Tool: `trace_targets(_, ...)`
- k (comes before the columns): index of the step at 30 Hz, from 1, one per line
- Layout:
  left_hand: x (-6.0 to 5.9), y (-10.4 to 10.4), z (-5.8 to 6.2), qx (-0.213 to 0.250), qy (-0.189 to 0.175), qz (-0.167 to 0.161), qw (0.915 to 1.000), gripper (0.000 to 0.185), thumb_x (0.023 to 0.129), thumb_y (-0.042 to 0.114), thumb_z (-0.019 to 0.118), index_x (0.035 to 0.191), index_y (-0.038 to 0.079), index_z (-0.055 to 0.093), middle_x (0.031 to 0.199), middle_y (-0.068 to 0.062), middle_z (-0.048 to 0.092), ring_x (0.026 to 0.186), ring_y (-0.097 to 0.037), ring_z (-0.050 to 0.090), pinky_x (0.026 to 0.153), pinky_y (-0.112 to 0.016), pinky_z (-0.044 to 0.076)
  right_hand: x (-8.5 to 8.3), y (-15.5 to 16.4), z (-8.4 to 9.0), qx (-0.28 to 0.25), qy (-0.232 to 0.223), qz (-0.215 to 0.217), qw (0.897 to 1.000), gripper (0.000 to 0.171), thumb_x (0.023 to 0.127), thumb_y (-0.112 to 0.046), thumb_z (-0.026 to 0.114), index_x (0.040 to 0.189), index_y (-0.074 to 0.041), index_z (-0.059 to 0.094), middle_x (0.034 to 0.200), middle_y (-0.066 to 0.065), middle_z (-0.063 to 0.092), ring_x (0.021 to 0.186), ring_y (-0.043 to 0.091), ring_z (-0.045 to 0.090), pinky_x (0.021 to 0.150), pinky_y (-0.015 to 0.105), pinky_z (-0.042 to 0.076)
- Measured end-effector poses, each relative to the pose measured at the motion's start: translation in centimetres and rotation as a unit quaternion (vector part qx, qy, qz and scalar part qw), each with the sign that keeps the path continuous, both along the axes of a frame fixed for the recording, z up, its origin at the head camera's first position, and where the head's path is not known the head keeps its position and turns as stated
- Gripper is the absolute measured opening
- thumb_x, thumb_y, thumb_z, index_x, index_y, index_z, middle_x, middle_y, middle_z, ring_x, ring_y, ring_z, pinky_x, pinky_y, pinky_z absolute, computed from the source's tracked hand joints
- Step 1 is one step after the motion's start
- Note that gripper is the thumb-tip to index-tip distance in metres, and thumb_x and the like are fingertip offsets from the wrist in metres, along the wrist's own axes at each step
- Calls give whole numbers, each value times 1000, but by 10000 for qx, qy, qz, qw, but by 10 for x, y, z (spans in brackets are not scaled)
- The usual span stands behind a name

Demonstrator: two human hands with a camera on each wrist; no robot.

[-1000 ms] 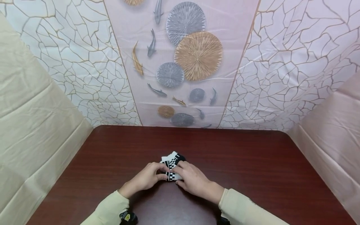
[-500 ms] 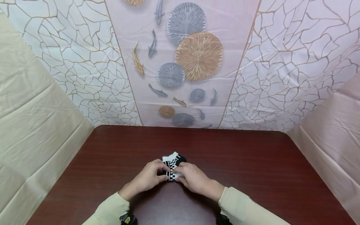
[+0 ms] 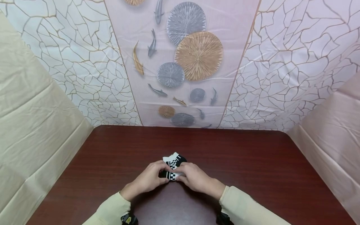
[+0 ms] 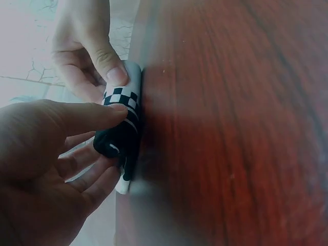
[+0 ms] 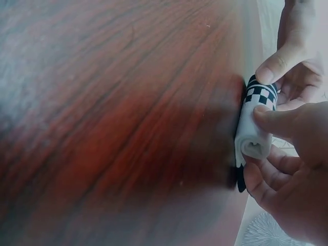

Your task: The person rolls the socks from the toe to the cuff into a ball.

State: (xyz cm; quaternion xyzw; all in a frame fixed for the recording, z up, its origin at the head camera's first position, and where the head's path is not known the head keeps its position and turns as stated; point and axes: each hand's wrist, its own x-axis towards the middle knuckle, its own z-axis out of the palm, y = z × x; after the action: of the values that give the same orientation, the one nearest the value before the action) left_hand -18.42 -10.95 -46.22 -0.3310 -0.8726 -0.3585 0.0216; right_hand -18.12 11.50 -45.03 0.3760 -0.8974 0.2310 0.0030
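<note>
A black-and-white checkered sock [image 3: 174,160] lies partly rolled on the dark red wooden table [image 3: 253,162], near its front middle. My left hand [image 3: 154,177] pinches the roll's left end, thumb on top and fingers curled under it. My right hand [image 3: 189,175] grips the right end the same way. In the left wrist view the left hand [image 4: 46,169] holds the black part of the sock [image 4: 122,130]. In the right wrist view the right hand [image 5: 292,169] holds the white rolled end of the sock [image 5: 252,133]. The unrolled end pokes out beyond the fingers.
Patterned sheets hang behind the table [image 3: 194,62]. Beige cloth [image 3: 31,125] closes in the left side and pinkish cloth [image 3: 334,131] the right. Beige sleeves [image 3: 112,209] cover both forearms.
Both hands have crept slightly away from me along the sock, and the fingers have curled tighter round the roll. Less of the flat sock shows beyond them.
</note>
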Motion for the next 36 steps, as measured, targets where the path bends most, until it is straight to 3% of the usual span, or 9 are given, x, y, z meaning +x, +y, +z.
trace_targets(4, -2, -1, 1, 35, -251, -107, 9996, 25, 81, 0, 81, 103, 10, 74, 96, 4, 64, 81, -13, 56, 72, -26, 47, 2, 1, -1, 107, 76, -51, 9999, 31, 94, -16, 72, 124, -12, 72, 99, -1, 65, 82, 8, 56, 75, 30, 50)
trace_targets(12, -9, -2, 5, -1, -766, -19, 9971, 19, 85, 3, 78, 103, 9, 75, 84, 7, 65, 70, -6, 52, 63, -25, 45, 3, 1, -7, 451, 1064, -159, 9932, 34, 87, -17, 78, 120, -15, 72, 97, -3, 53, 84, 10, 49, 71, 26, 46)
trace_targets(19, -10, -5, 4, 34, -1083, -41, 9941, 16, 88, 6, 76, 104, 6, 75, 85, 6, 67, 70, -6, 53, 62, -25, 45, 4, 2, -11, 113, 1559, -19, 9877, 31, 79, -8, 81, 106, -15, 66, 97, -2, 55, 84, 13, 52, 71, 28, 49)
trace_targets(28, -6, -5, 5, -155, -627, 125, 9978, 22, 85, 7, 79, 107, 7, 76, 87, 0, 61, 76, -15, 55, 67, -26, 45, 2, 2, -9, -23, 1279, 43, 9918, 16, 87, -10, 77, 102, -14, 72, 95, -1, 61, 84, 14, 58, 75, 31, 51)
trace_targets(36, -1, -1, 5, -297, -78, 215, 9993, 31, 76, 3, 85, 105, 9, 73, 92, 0, 58, 85, -18, 55, 75, -31, 47, 1, 1, -3, -56, 987, 3, 9951, 17, 88, -7, 75, 104, -12, 76, 91, -1, 61, 80, 12, 58, 73, 30, 51)
